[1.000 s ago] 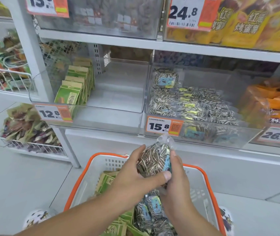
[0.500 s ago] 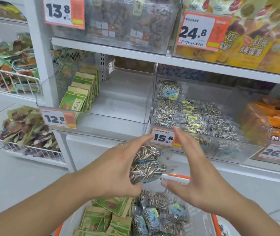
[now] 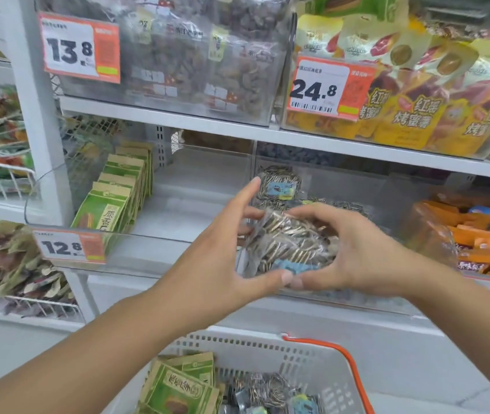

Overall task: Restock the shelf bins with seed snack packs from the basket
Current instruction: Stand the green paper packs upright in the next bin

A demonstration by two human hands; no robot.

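- The clear pack of striped sunflower seeds (image 3: 290, 243) sits at the picture's centre, held up at the front lip of the clear seed bin (image 3: 342, 297), whose far end at twelve o'clock holds another such pack standing upright (image 3: 279, 182).
- The left hand (image 3: 223, 252) grips the pack from nine o'clock: thumb under its lower edge, forefinger stretched up and free, the other fingers behind it.
- The right hand (image 3: 354, 249) holds it from three o'clock, fingers curled over the top, thumb beneath, the two thumbs almost touching.
- To do this step well, I would lift the pack clear of the lip, lay it flat on the packs already inside, blue label forward, and let go only once it rests.
- At six o'clock the orange-rimmed basket (image 3: 342, 358) holds green packs (image 3: 178, 389) and more seed packs (image 3: 267, 389).
- At nine o'clock, green packs stand in the neighbouring bin (image 3: 118, 198).
- The hands hide this bin's price tag and most of its stock; the basket's bottom is cut off.
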